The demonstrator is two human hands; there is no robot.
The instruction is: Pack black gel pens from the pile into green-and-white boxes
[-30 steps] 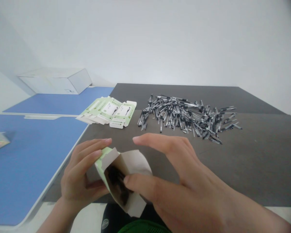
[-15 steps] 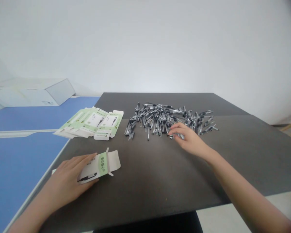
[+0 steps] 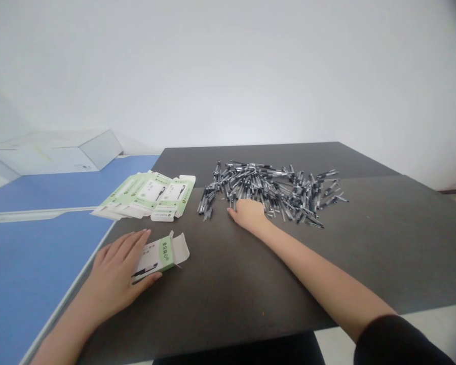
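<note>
pens (image 3: 258, 185) on table (image 3: 251, 274), right of cartons (image 3: 148, 195) | near box (image 3: 157, 256) before cartons | far box (image 3: 53, 158) behind, left

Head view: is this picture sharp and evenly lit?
Head view: soft light, the wall brighter towards the middle; head view: upper right corner darkened; head view: many pens merge together, while the box shows clear large print.

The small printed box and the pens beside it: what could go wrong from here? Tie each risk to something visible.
1. The left hand holds the box with its end flap open; if tipped, any contents might slide out.
2. The right hand is at the near edge of the loose pens; a careless pull could scatter some.
3. The flat cartons overlap unevenly beyond the left hand; a bump might spread them.
</note>
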